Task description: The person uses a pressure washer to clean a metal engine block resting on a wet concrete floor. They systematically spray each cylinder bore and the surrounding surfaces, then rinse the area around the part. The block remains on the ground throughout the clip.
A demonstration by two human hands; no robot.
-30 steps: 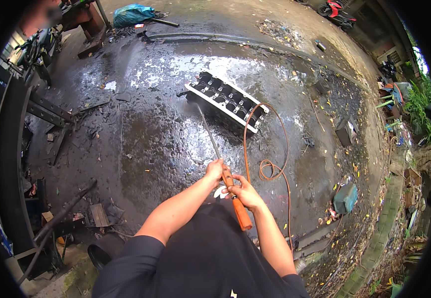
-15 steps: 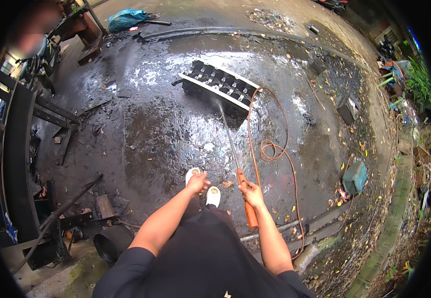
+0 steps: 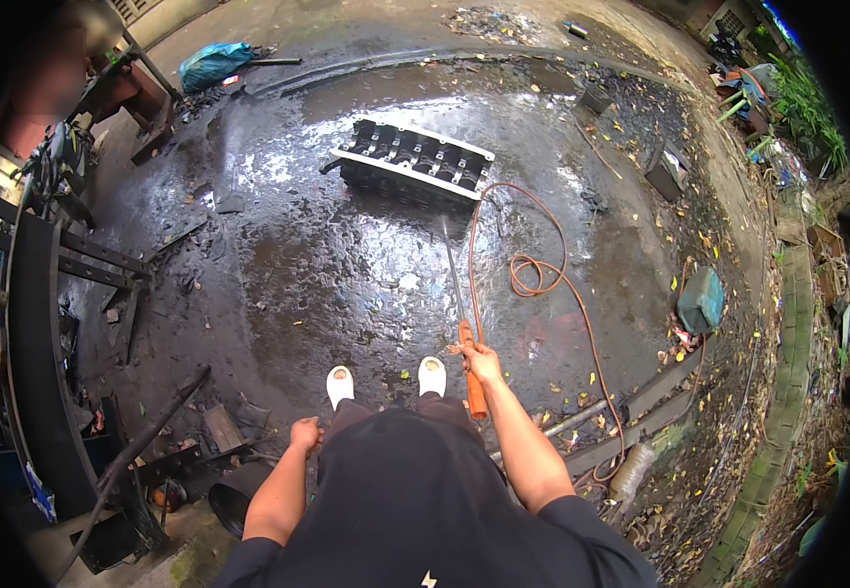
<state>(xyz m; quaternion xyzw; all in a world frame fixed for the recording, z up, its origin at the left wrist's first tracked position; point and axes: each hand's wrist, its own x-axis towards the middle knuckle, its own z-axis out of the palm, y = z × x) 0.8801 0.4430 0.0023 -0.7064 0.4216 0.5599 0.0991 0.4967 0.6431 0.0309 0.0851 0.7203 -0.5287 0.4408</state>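
Note:
My right hand (image 3: 484,364) is wrapped round the orange grip of a spray lance (image 3: 475,397), whose thin metal tube points away from me. A faint mist leaves its tip toward the near side of a black engine block (image 3: 407,178). The block lies on the wet ground with its row of bays facing up and pale machined edges along both long sides. An orange-brown hose (image 3: 589,355) runs from the lance, loops on the ground to the right and comes back near my right forearm. My left hand (image 3: 306,433) hangs beside my left thigh, fingers curled, with nothing seen in it.
Dark steel beams (image 3: 35,363) stand at the left. A slanting dark bar (image 3: 155,421) and a black cylinder (image 3: 232,500) lie nearer. A blue-green can (image 3: 700,300), a dark box (image 3: 665,171) and leaf litter lie to the right. A blue bag (image 3: 211,67) sits far left.
My left hand has dropped from in front of me to my left side. The lance has swung slightly left and nearer. My feet now stand wider apart, and the view has shifted.

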